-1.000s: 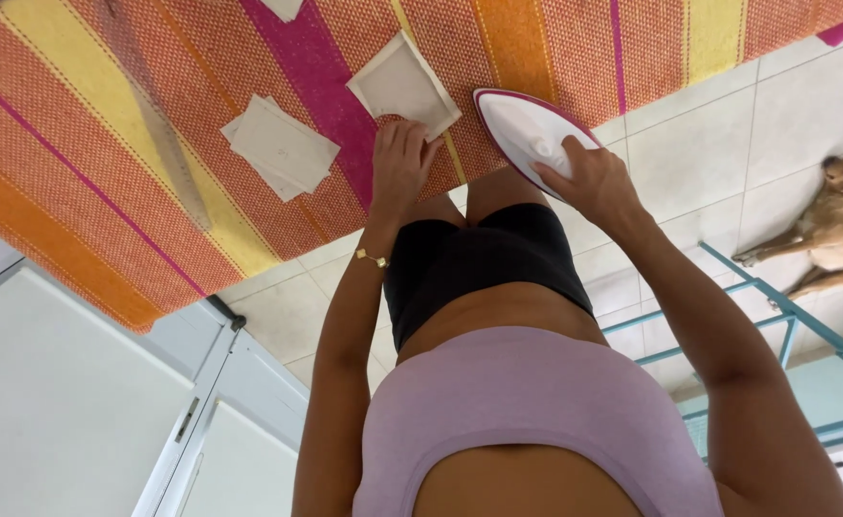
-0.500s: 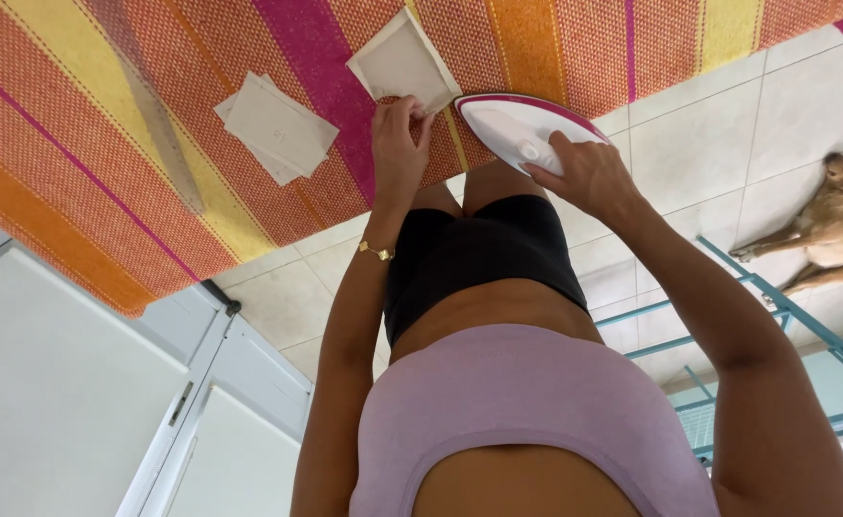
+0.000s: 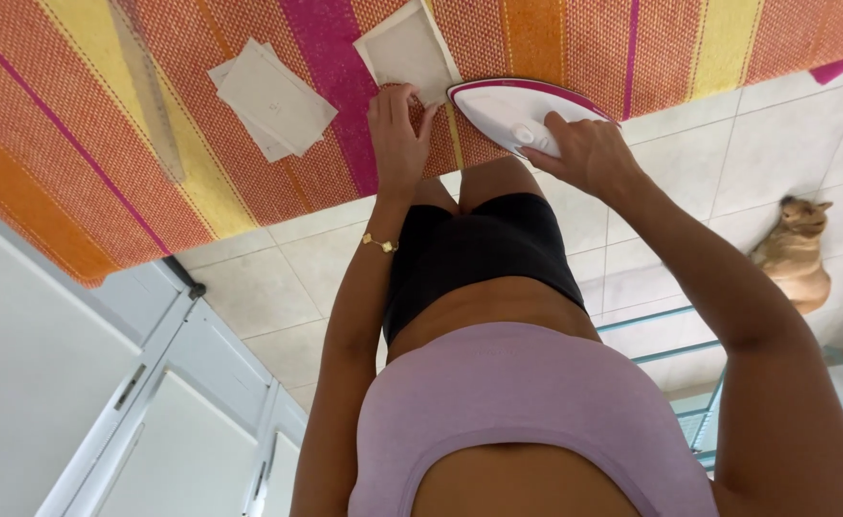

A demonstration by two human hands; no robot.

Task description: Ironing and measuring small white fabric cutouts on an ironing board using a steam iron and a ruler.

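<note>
I look down my own body at a striped orange, pink and yellow cloth (image 3: 575, 38) spread over a surface. My right hand (image 3: 579, 153) grips a white and pink iron (image 3: 508, 110) resting on the cloth near its edge. My left hand (image 3: 398, 139) lies flat on the cloth, fingertips touching the lower edge of a white square fabric piece (image 3: 404, 50) just left of the iron. Two more white fabric pieces (image 3: 273, 96) lie stacked further left.
A clear ruler (image 3: 149, 91) lies on the cloth at the left. A ginger cat (image 3: 795, 254) rests on the tiled floor (image 3: 795, 124) at the right. White cabinet doors (image 3: 144, 421) stand at lower left, a glass-and-metal frame (image 3: 709, 383) at lower right.
The iron in my right hand has slid left toward the white fabric piece. My left hand stays at that piece's edge. The view has shifted slightly.
</note>
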